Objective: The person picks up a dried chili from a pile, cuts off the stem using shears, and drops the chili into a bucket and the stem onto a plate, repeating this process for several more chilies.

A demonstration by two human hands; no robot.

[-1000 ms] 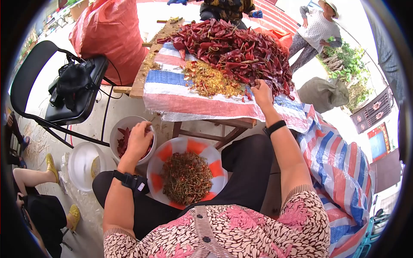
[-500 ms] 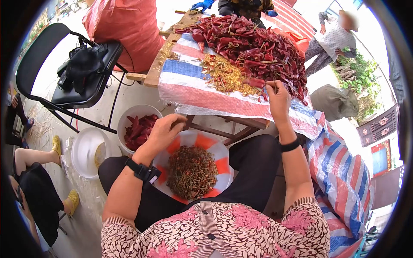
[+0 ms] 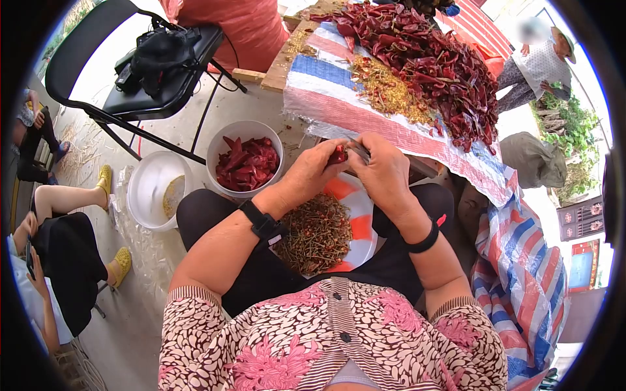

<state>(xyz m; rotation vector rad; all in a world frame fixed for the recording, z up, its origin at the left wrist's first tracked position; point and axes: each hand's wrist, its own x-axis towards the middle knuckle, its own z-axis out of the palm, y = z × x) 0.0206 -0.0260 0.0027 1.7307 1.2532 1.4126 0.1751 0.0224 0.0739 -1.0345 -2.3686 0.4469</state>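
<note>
My left hand (image 3: 313, 171) is closed on a dried red chili pepper (image 3: 338, 155), of which a short part shows at the fingertips. My right hand (image 3: 383, 171) meets it with fingers pinched; a thin dark grey thing (image 3: 358, 147) shows at those fingers, too small to name. Both hands hang above an orange-and-white basin (image 3: 362, 221) on my lap, which holds a heap of stems and bits (image 3: 316, 238). Beyond them, a big pile of dried red chilies (image 3: 417, 65) lies on a striped woven sheet (image 3: 326, 98), with yellow seeds (image 3: 388, 88) along its near side.
Left of my knees stand a white bucket of red chilies (image 3: 244, 166) and a pale tub (image 3: 147, 195). A black folding chair (image 3: 130, 101) carries a black bag (image 3: 156, 58). Seated people are at the left; a person (image 3: 535, 65) stands at the far right near a sack (image 3: 531, 156).
My right hand has come back from the pile's edge with a chili and met my left hand above the basin. The chili now shows in my left fingers. The view has shifted.
</note>
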